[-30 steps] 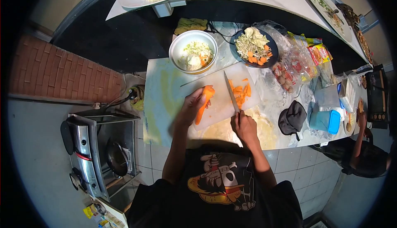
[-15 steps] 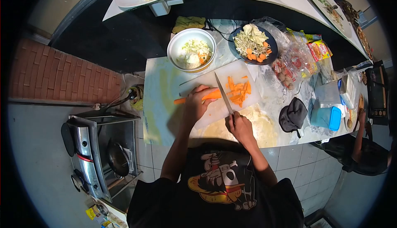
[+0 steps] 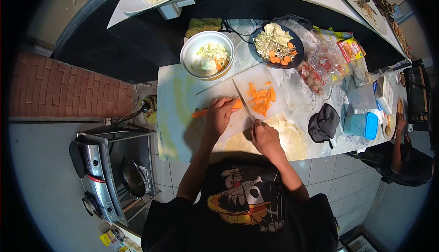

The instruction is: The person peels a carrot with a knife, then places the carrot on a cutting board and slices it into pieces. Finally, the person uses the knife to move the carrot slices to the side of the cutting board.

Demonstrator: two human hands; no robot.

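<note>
On the white cutting board [image 3: 235,123], my left hand [image 3: 220,115] is closed over a carrot [image 3: 199,113], whose ends stick out on both sides of the fingers. My right hand [image 3: 266,137] grips a knife [image 3: 243,100] by its handle. The long blade slants up and left, beside the carrot's right end. Cut carrot pieces [image 3: 262,99] lie on the board to the right of the blade. Behind the board stands a pale metal bowl [image 3: 184,61] with chopped vegetables in it.
A dark plate [image 3: 298,59] holds sprouts, carrot slices and cabbage. Plastic bags [image 3: 322,67], a black cap [image 3: 324,123] and a blue-lidded container [image 3: 361,125] crowd the right side. Another person's arm [image 3: 398,137] is at far right. A stove [image 3: 96,172] stands at left.
The knife blade has shifted left toward my left hand, and less carrot shows beyond the fingers. My right hand has moved slightly left. The whole view has shifted a little.
</note>
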